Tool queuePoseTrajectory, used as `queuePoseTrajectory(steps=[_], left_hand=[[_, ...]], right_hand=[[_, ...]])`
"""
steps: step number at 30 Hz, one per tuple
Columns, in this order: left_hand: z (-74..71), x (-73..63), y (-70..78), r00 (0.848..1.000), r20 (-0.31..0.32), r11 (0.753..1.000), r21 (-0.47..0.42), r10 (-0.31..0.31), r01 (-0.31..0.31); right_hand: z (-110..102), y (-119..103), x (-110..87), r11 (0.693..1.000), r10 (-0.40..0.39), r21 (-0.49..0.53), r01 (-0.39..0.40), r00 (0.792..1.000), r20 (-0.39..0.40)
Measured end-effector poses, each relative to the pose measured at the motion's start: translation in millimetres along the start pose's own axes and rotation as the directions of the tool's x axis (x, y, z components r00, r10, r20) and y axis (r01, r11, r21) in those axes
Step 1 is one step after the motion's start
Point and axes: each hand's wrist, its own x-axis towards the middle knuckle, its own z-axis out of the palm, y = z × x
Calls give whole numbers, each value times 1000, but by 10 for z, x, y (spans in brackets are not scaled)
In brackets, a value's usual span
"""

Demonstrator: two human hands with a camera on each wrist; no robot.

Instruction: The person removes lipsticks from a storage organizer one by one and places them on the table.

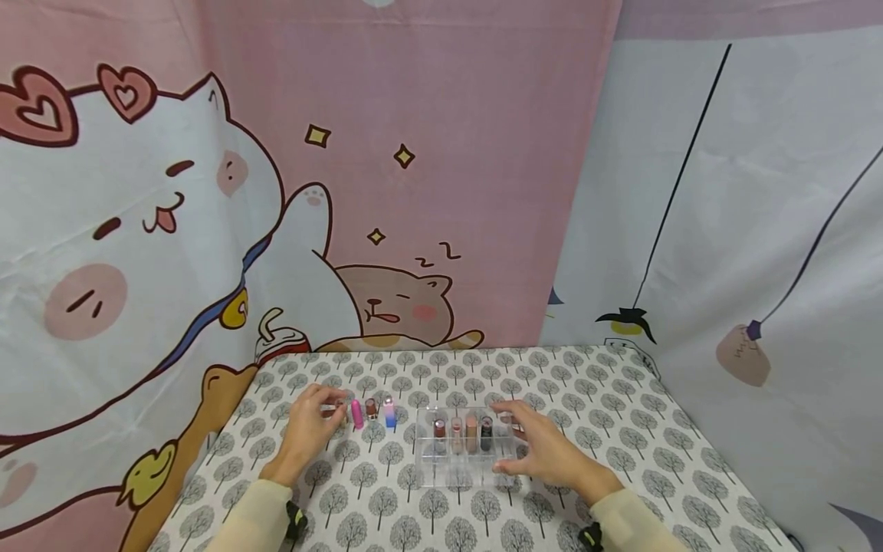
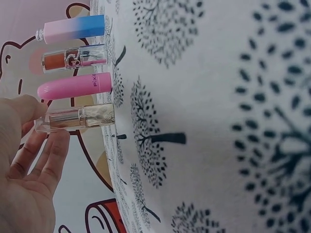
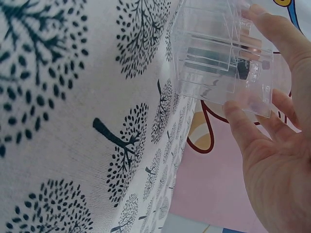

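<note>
My left hand [image 1: 309,423] pinches the clear cap of a lipstick with a gold-toned base [image 2: 99,115], upright on the cloth at the left end of a short row. Beside it stand a bright pink tube [image 1: 356,415], a clear lip tint with a brown-red top [image 1: 371,408] and a pink-to-blue lipstick [image 1: 389,415]. My right hand [image 1: 552,451] grips the right side of a clear lipstick organizer [image 1: 431,473], thumb at the front and fingers behind. Its back slots hold several lipsticks, among them a dark one [image 1: 486,434] and a peach one [image 1: 472,434]; the front slots show no tubes.
A white cloth with grey tree prints [image 1: 386,502] covers the table. Behind it hangs a pink curtain [image 1: 483,192] with cartoon cats, and a pale curtain [image 1: 690,230] hangs at the right.
</note>
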Motion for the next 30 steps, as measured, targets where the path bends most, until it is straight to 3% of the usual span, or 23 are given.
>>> queuePoseTrajectory(steps=[10,18,25,30], left_hand=[[9,-1,-8,1000,6,1000,-2,-20,20],[-9,12,8,1000,-4,999,48,-26,26],[-46,18,57,999,-37,993,115,15,-11],[-44,8,130,994,-73,990,122,82,-73]], right_hand=[[5,14,-2,1000,-3,4,3,1000,5],[1,11,12,1000,-4,-10,4,1000,-1],[-10,-7,12,1000,-9,1,9,1000,2],[0,0,8,1000,-11,-14,11,1000,-2]])
